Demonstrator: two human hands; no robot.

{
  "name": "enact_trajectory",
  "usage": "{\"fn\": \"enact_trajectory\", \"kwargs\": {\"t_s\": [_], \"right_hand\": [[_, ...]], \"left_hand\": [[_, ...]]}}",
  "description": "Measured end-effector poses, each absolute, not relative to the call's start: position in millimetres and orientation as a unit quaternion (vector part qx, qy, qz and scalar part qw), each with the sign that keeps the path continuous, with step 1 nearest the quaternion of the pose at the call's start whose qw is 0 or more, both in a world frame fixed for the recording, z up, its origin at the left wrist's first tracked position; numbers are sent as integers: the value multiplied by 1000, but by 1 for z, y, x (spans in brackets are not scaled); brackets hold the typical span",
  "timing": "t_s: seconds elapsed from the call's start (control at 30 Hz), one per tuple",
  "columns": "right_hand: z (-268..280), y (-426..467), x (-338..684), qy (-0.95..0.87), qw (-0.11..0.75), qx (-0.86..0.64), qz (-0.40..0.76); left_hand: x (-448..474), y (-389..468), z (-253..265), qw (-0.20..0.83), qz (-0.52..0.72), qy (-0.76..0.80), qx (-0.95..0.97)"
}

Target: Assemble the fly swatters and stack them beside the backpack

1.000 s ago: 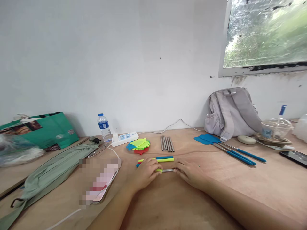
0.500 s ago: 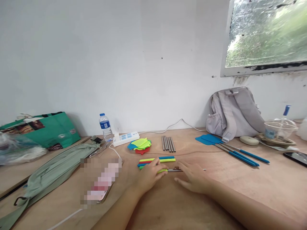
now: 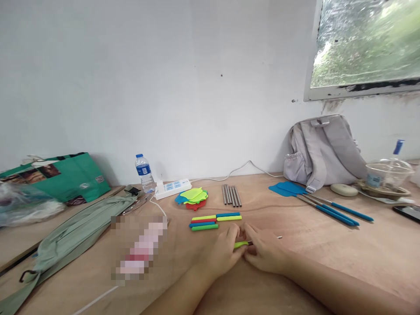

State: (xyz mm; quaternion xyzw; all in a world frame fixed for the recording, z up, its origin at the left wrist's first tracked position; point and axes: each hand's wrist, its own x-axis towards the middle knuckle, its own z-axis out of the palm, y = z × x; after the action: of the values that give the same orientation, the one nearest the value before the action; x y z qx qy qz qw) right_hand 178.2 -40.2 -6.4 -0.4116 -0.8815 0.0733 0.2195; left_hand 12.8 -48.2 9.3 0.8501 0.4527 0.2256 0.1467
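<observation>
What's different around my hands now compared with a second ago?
Your left hand has moved right and toward you with the yellow-green sleeve, uncovering the loose colored sleeves. Your right hand has also come toward you with the metal rod. Your fingertips are now closer together, with less bare rod between them. The row of metal tubes, the colored pile and the blue-handled tools stayed put.

No wording can be read; a square code is borne by the green bag point(image 3: 77, 175), unreadable labels by the water bottle point(image 3: 144, 170) and power strip point(image 3: 173, 188).
</observation>
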Motion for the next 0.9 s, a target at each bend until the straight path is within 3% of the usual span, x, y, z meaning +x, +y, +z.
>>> {"fn": "enact_trajectory", "kwargs": {"t_s": [0.43,0.9], "right_hand": [[-23,-37,172,-882,247,-388,102],[-25,-37,168,-878,239,-397,117]], "left_hand": [[29,-64,20,77,103,485,865],[33,-67,22,117,137,517,837]]}}
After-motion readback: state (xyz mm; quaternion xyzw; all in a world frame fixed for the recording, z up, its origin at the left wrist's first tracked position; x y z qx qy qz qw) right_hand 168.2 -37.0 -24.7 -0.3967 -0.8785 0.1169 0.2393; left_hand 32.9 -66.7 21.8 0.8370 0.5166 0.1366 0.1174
